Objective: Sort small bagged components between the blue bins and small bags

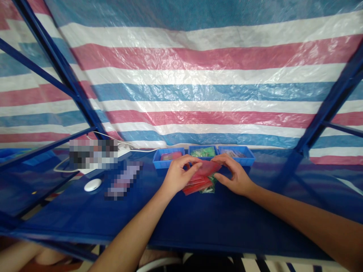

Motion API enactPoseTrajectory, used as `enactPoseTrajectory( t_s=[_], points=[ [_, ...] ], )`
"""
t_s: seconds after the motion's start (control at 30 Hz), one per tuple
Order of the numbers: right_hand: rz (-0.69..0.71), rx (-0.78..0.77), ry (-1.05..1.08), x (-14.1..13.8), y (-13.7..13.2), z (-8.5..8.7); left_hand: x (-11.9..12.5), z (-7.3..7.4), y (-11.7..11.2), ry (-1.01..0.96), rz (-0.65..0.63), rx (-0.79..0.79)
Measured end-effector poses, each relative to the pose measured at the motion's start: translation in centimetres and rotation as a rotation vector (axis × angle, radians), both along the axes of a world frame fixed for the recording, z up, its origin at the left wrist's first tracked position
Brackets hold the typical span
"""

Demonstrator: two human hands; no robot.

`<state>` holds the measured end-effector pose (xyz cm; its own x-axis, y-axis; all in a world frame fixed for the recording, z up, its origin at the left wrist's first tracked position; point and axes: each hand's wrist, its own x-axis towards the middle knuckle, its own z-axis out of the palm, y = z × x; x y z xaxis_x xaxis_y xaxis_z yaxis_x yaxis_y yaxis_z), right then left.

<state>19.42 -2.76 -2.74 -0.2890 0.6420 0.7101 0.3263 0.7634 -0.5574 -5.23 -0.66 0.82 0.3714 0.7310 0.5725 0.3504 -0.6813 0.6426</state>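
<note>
1. Head view: The left hand (pixel 177 175) and right hand (pixel 236 177) met over the blue table (pixel 198 223). Each pinched one edge of a red packet (pixel 208 167), seemingly to hold it flat above the pile of red packets (pixel 195 186).
2. Head view: Both forearms reached forward with wrists low. The blue trays (pixel 160 164) stood just behind.
</note>
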Motion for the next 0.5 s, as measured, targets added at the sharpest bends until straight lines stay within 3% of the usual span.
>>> enactPoseTrajectory(
  t_s=[0.3,0.5],
  points=[
    [0.024,-0.045,0.065,0.10,0.46,-0.53,0.37,0.31,-0.58,-0.186,-0.165,-0.151],
    [0.043,-0.007,0.018,0.08,0.40,0.09,0.65,-0.18,-0.35,-0.200,-0.158,-0.261]
  ],
)
